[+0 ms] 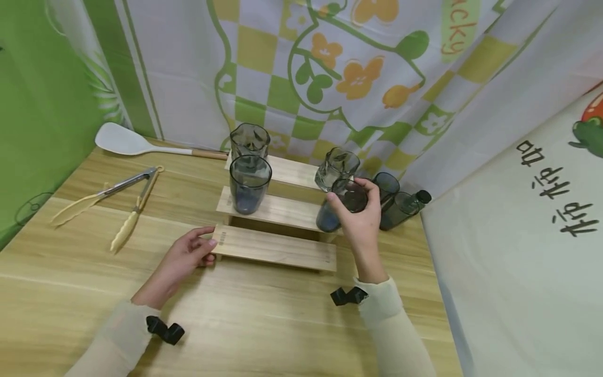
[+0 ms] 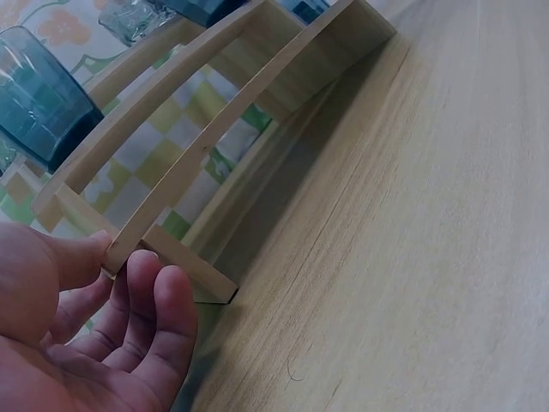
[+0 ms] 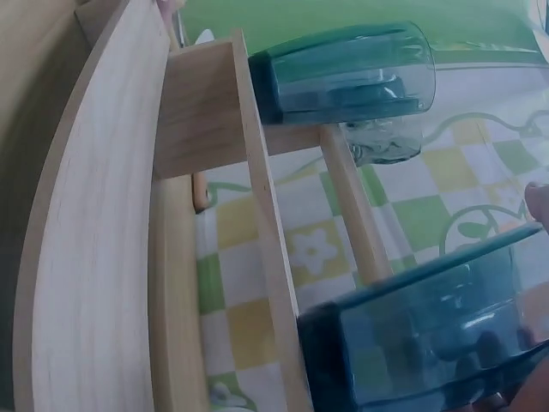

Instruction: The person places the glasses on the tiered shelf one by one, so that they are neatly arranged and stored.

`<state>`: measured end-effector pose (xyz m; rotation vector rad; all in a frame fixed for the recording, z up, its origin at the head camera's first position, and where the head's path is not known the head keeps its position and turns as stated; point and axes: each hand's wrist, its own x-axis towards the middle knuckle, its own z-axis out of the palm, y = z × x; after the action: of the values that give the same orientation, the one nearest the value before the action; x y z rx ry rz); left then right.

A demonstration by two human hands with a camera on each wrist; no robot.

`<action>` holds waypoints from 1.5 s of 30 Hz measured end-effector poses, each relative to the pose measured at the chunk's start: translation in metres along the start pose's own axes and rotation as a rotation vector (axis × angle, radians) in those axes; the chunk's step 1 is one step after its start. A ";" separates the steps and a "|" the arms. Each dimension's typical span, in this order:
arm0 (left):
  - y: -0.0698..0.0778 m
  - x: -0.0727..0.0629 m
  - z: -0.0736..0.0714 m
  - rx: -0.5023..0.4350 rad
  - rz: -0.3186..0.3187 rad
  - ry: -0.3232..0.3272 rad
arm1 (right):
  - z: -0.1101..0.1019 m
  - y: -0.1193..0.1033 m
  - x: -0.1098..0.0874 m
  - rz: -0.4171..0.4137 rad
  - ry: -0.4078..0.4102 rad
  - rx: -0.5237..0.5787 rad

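A three-tier wooden stand (image 1: 278, 248) sits on the table. My left hand (image 1: 186, 256) pinches the left end of its lowest board between thumb and fingers, as the left wrist view shows. With my right hand (image 1: 360, 225) I grip a tall blue-grey drinking glass (image 3: 429, 330), upright at the right end of the middle board; its base meets the board in the right wrist view. A matching glass (image 1: 249, 186) stands at that board's left end. Two wavy clear-grey glasses occupy the top board: one (image 1: 249, 136) at left, partly hidden, another (image 1: 335, 166) at right.
Right of the stand are a dark-capped bottle (image 1: 406, 209) and another dark glass (image 1: 387, 184), partly hidden by my right hand. Tongs (image 1: 134, 214) lie open at left, with a white spatula (image 1: 124, 141) behind them. A patterned curtain (image 1: 292, 99) hangs behind; a pale wall (image 1: 509, 235) bounds the right.
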<state>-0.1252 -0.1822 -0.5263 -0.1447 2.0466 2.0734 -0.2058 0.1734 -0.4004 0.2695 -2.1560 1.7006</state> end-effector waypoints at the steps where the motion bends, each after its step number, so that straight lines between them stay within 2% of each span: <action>1: -0.001 0.000 0.000 0.001 -0.001 0.002 | 0.000 0.000 -0.001 0.000 -0.006 -0.015; 6: -0.003 -0.002 -0.002 0.005 -0.006 0.003 | -0.007 0.002 -0.007 -0.031 -0.055 -0.082; 13: -0.003 0.001 0.000 0.003 -0.003 -0.011 | -0.015 0.014 -0.014 0.007 -0.072 -0.101; 21: -0.002 0.002 0.002 0.008 -0.009 -0.010 | 0.002 -0.026 -0.021 -0.006 -0.048 -0.101; 35: -0.001 -0.001 0.001 0.009 -0.006 -0.015 | 0.016 -0.024 -0.019 -0.022 -0.065 -0.063; 41: -0.001 -0.001 0.002 0.012 -0.011 -0.012 | 0.006 -0.022 -0.021 -0.055 -0.115 -0.051; 45: 0.000 -0.001 0.001 0.010 -0.010 -0.013 | -0.012 -0.017 -0.020 -0.094 -0.087 -0.017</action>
<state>-0.1242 -0.1810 -0.5258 -0.1386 2.0441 2.0525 -0.1791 0.1792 -0.3910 0.4397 -2.1821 1.6456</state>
